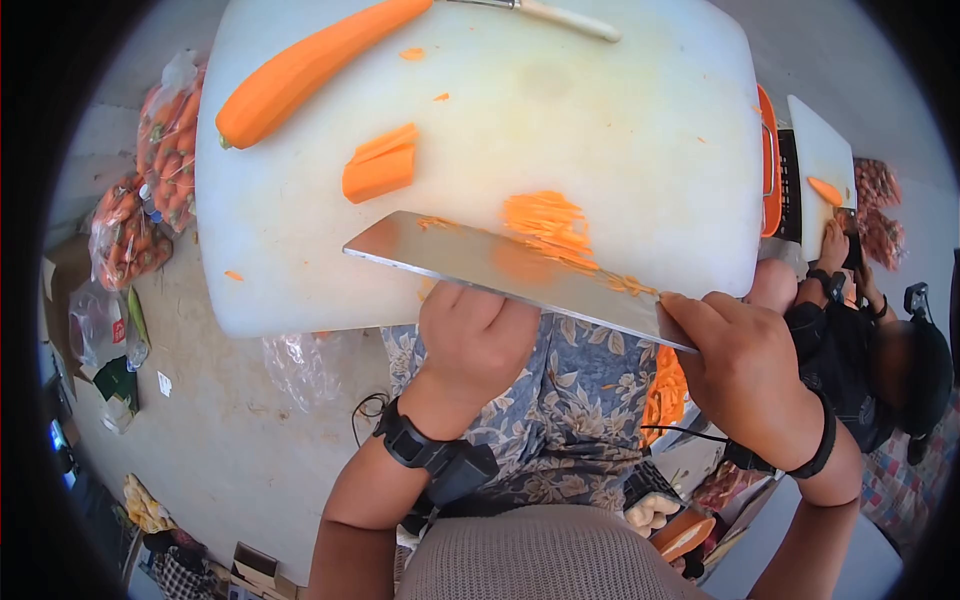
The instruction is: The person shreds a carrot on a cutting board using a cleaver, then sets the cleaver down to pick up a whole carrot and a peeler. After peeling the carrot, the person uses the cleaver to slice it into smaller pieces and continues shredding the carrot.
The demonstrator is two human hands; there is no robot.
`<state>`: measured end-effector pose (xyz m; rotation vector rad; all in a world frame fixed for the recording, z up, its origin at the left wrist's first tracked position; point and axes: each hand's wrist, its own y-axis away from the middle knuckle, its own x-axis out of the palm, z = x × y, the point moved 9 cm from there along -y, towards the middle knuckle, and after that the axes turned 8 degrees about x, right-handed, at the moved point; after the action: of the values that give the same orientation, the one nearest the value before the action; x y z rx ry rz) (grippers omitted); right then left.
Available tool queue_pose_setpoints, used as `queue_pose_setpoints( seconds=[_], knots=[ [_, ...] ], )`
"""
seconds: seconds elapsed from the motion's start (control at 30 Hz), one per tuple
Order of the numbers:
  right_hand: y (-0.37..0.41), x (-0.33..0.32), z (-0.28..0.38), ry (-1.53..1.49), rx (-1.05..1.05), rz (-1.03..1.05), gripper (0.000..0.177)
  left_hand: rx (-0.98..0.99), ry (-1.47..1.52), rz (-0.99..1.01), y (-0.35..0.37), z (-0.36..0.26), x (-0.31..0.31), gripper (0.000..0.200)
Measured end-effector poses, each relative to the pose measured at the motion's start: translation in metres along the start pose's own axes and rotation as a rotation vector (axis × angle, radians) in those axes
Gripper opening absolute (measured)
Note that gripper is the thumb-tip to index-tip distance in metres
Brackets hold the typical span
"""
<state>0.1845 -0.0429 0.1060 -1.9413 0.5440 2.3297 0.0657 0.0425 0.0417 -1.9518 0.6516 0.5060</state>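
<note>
My right hand [745, 360] is wrapped round the hidden handle of a wide cleaver [470, 262]. Its blade lies tilted over the near side of a white cutting board [640, 150], with bits of carrot stuck along its upper edge. Against the blade's lower edge, my left hand [478, 335] is curled closed, its fingertips hidden behind the metal. Just beyond the blade rests a pile of carrot shreds [548, 225]. Left of that are cut carrot pieces [380, 165]. A large peeled carrot [315, 72] lies at the far left of the board.
At the board's far edge lies a white-handled tool [570, 18]. Bags of carrots [172, 140] stand on the floor at left. An orange bin [769, 160] sits to the right. Beyond it, another person [860, 350] works at a second board [820, 150]. Carrot shreds [665, 390] lie below my board.
</note>
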Motion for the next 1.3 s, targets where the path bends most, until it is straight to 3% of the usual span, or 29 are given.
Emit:
queue_pose_setpoints(
  seconds=[0.1, 0.17, 0.27, 0.6, 0.67, 0.8, 0.87, 1.2, 1.3],
  knots=[
    [0.000, 0.001, -0.003, -0.022, 0.001, 0.000, 0.012, -0.014, 0.003, 0.010, -0.003, 0.001, -0.002, 0.027],
    [-0.001, 0.008, -0.009, -0.041, 0.074, 0.098, 0.033, -0.007, 0.017, 0.029, -0.004, 0.001, -0.001, 0.028],
    [-0.007, 0.014, -0.008, -0.044, 0.057, 0.130, 0.036, -0.028, 0.033, 0.021, -0.007, 0.001, -0.003, 0.027],
    [-0.019, 0.016, 0.005, -0.065, 0.001, 0.037, 0.032, -0.015, 0.006, 0.020, -0.004, -0.001, -0.003, 0.026],
    [-0.014, 0.004, 0.009, -0.038, -0.043, -0.017, 0.012, -0.030, 0.001, 0.035, -0.004, -0.001, -0.003, 0.025],
    [-0.004, -0.004, 0.003, 0.012, -0.019, 0.041, 0.014, -0.024, 0.001, 0.006, -0.005, 0.000, -0.004, 0.025],
    [0.000, -0.002, -0.005, -0.023, 0.049, 0.101, 0.028, -0.014, -0.004, 0.012, -0.004, 0.000, -0.003, 0.025],
    [-0.015, 0.015, -0.007, -0.061, 0.058, 0.159, 0.029, -0.013, 0.004, 0.040, -0.006, 0.001, -0.003, 0.029],
    [-0.026, 0.020, 0.000, -0.145, 0.014, 0.082, 0.029, -0.001, -0.009, 0.023, -0.006, 0.000, -0.002, 0.030]
  ],
)
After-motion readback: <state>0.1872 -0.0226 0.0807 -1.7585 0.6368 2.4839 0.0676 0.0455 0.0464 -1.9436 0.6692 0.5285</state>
